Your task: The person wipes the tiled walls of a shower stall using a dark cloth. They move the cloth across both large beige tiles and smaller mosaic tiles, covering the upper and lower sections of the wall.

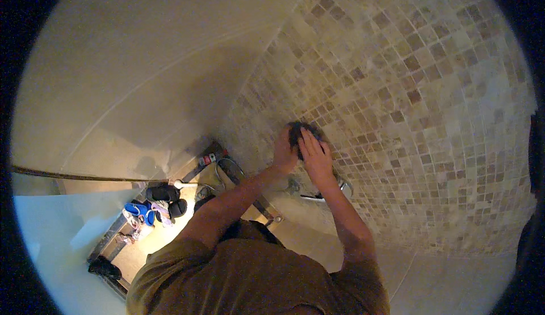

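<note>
Both my hands are raised to a wall of beige and brown mosaic tiles [396,114]. Between them is a dark, rounded pad or sponge [296,138], pressed on or held close to the tiles; its exact kind is unclear. My left hand [285,153] grips it from the left side. Laid over its right part are the spread fingers of my right hand [315,155]. Below my right hand, a chrome mixer tap [345,189] with a lever sticks out of the wall, partly hidden by my forearm.
A smooth beige wall [170,59] meets the tiles in a corner at left. Below lie a small item with a red label [207,158], a thin hose [218,170], a white-handled object [186,185], blue clogs [142,211] and black shoes [163,192]. A dark bundle [104,268] rests lower left.
</note>
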`<state>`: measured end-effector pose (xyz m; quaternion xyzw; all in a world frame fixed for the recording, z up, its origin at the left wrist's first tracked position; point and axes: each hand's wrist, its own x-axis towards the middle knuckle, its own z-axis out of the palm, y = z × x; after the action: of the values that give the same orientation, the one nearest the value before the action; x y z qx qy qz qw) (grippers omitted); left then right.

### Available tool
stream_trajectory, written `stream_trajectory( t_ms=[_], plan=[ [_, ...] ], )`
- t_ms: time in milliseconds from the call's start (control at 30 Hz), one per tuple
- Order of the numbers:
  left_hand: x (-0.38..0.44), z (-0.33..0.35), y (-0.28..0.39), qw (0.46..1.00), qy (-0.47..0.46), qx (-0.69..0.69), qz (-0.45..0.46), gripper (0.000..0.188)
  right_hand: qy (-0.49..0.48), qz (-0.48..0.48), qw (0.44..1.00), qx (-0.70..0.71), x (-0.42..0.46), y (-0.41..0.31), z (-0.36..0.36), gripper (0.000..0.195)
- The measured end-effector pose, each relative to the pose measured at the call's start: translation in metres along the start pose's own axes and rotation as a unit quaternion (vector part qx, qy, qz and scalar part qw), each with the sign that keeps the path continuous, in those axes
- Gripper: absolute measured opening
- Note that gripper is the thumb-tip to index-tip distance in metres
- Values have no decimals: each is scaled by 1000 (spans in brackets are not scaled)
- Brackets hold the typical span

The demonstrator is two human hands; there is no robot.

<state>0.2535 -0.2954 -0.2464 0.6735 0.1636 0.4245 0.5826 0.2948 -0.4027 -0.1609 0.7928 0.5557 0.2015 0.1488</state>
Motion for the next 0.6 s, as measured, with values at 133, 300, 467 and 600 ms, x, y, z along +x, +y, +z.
stream_trajectory(
  t_ms=[133, 300, 467, 600],
  plan=[
    [24, 1, -19, 992, -17, -89, -89, 45, -10, -12, 999, -31, 25, -1, -13, 48],
    [85, -35, -11, 985, 51, -52, -159, 45, -73, 4, 997, 15, 102, -13, -21, 52],
    [63, -26, -11, 996, 2, -4, -91, 49, 18, 17, 999, 44, 79, -4, 3, 57],
    [30, -22, 26, 987, -147, -9, -72, 58, -9, 34, 999, -20, 13, 7, -35, 58]
  ],
)
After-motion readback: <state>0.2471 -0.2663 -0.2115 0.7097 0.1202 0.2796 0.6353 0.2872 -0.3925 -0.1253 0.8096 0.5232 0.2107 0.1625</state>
